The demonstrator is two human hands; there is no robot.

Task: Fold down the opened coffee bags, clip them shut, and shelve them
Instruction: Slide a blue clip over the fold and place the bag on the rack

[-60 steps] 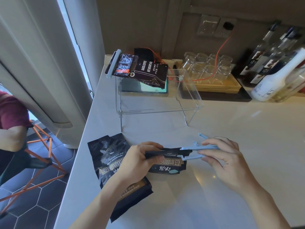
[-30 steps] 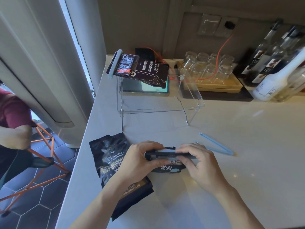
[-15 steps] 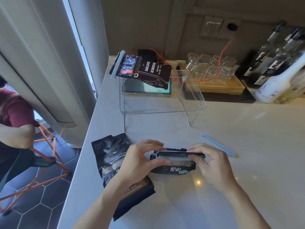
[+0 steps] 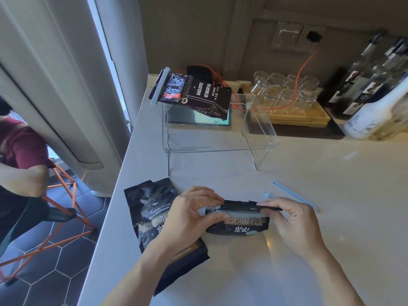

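**Currently: clipping the small bag, centre frame**

Step in hand, as I read it: seating a clip on the folded top of the small coffee bag [image 4: 237,226], low centre of frame.

Left to right:

- Larger coffee bag [image 4: 152,219], lower left, flat on the counter [image 4: 331,217], top unfolded and unclipped. Left forearm lies across its lower half.
- Left hand [image 4: 189,217]: fingers curled, thumb and fingertips pinching the left end of the small bag's fold, where the pale blue clip [image 4: 229,210] runs along it.
- Right hand [image 4: 293,221]: fingers curled, pinching the right end of the same fold.
- Spare clip [image 4: 293,196], just beyond the right hand, lying on the counter.

Doing it well: keep the fold flat and tight, keep the clip square to the edge, and squeeze along the full length. Can't tell whether the clip is fully latched; fingers cover both ends. Foil likely springs back if released early.

Containers:

- Clear acrylic shelf [image 4: 260,129], upper centre: one clipped bag [image 4: 198,96] on top, overhanging the left edge. A flat teal item sits underneath.
- Wooden tray [image 4: 309,120], upper right: upturned glasses [image 4: 287,91].
- Bottles [image 4: 375,85] at far right.
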